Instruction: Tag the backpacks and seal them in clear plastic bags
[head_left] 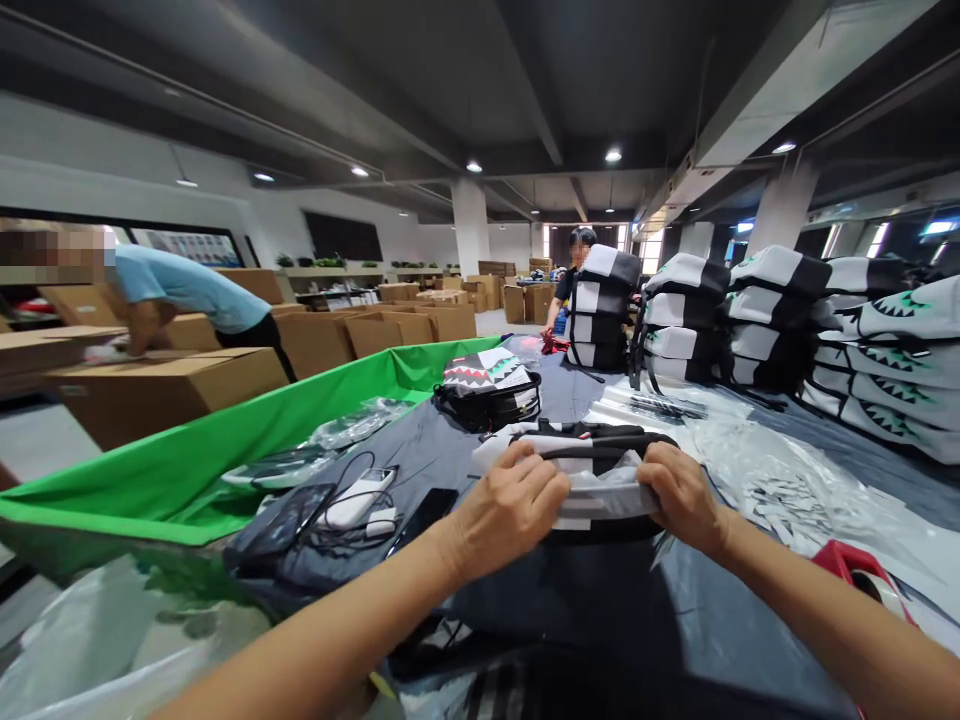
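A black-and-white backpack [581,455] lies on the dark cloth-covered table in front of me. A strip of translucent plastic bag [607,488] is stretched along its near side. My left hand [517,505] is closed on the left end of that plastic, fingers curled over the top. Its right end is pinched in my right hand [684,495]. The fingertips and the lower part of the bag are partly hidden. Just beyond stands another backpack [487,385] with a zigzag teeth pattern in red and green.
Stacked backpacks [765,310] line the right side. Flat plastic bags [787,480] and a red tape dispenser [862,575] lie at right. A white power bank [361,497] with cables and a green-lined edge [247,450] are at left. Two people work beyond, near cardboard boxes [180,385].
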